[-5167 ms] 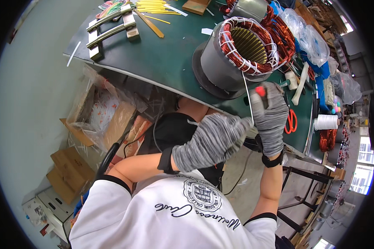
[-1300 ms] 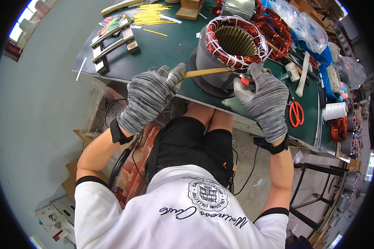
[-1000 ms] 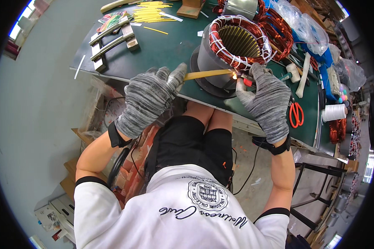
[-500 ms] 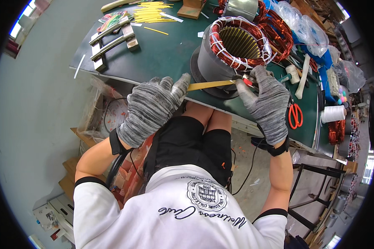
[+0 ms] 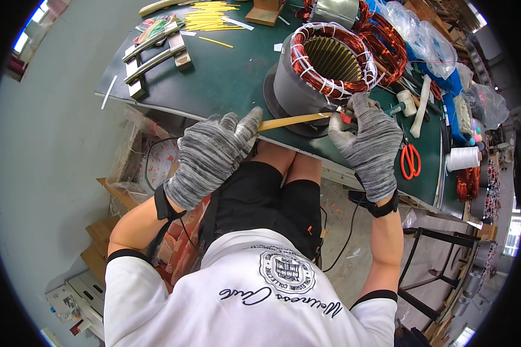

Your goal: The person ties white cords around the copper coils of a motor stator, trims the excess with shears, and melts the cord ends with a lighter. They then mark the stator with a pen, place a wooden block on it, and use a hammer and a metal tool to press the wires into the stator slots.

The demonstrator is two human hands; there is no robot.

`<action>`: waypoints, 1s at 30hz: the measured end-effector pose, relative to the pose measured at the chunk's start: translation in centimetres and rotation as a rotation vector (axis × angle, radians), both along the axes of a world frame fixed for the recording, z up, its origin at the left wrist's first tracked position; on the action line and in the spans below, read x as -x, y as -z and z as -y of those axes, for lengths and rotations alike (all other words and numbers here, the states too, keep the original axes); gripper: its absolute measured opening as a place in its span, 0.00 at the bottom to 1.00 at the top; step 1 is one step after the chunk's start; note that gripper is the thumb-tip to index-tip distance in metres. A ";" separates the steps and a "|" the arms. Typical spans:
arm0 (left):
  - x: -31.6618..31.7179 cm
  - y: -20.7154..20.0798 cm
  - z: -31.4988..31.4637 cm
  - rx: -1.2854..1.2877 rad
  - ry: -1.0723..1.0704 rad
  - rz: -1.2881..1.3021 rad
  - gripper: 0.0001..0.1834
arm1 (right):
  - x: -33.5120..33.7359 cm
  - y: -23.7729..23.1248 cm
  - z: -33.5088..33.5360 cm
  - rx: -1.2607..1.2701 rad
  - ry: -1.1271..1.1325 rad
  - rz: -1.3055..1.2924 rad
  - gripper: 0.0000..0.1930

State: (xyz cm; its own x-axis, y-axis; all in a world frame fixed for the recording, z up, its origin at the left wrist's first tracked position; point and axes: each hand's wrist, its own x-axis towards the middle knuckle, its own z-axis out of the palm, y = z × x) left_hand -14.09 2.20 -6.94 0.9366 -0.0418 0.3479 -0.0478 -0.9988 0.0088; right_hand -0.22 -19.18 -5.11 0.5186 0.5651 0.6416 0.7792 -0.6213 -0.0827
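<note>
A flat yellow strip (image 5: 294, 121) stretches between my gloved hands at the near edge of the bench. My left hand (image 5: 214, 151) is closed on its left end. The other end reaches my right hand (image 5: 367, 136), whose thumb and fingers are closed around a small red piece (image 5: 345, 118) with some metal; its kind cannot be made out. Just behind the strip stands a grey motor stator (image 5: 295, 87), upright on a dark round base. Copper windings (image 5: 298, 58) laced with white cord ring its top, and yellow liners show in its bore.
Red-handled scissors (image 5: 410, 161), a mallet (image 5: 406, 103) and a white thread spool (image 5: 463, 158) lie on the right. Several copper coils (image 5: 391, 49) sit behind the stator. Yellow strips (image 5: 211, 17) and a rack of two bars (image 5: 156, 61) lie on the left of the green bench (image 5: 226, 75).
The left end of the yellow strip has dropped slightly with my left hand, so the strip slants a little more. Both hands keep their grip.
</note>
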 end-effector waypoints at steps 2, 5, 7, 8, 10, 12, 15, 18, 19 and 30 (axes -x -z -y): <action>-0.1 -0.1 0.1 0.010 0.015 0.014 0.23 | 0.2 -0.5 -0.1 0.014 0.017 -0.010 0.18; 0.0 -0.1 0.2 0.017 0.008 0.004 0.22 | 0.3 -0.7 -0.2 0.068 0.051 -0.069 0.17; 0.0 0.0 0.3 0.040 -0.001 0.021 0.22 | 0.2 -0.3 -0.1 -0.007 0.017 -0.009 0.15; 0.1 0.0 0.3 0.041 0.001 0.021 0.22 | 0.3 -0.4 -0.1 -0.006 0.018 -0.008 0.15; 0.2 0.0 0.4 0.035 -0.021 -0.006 0.23 | 0.5 -0.9 -0.2 0.045 0.048 -0.046 0.14; 0.2 0.0 0.4 0.049 -0.018 -0.006 0.23 | 0.5 -1.0 -0.3 0.056 0.055 -0.067 0.14; 0.4 -0.2 0.3 0.068 -0.029 -0.006 0.23 | 0.5 -1.3 -0.6 0.072 0.057 -0.068 0.14; 0.3 -0.4 0.4 0.069 -0.038 -0.009 0.23 | 0.3 -1.3 -0.6 0.075 0.056 -0.057 0.15; 0.3 -0.4 0.4 0.069 -0.038 -0.009 0.23 | 0.3 -1.3 -0.6 0.076 0.056 -0.063 0.15; -0.2 -0.5 1.0 0.091 -0.089 -0.021 0.22 | 0.4 -0.6 -0.3 -0.024 0.031 -0.127 0.16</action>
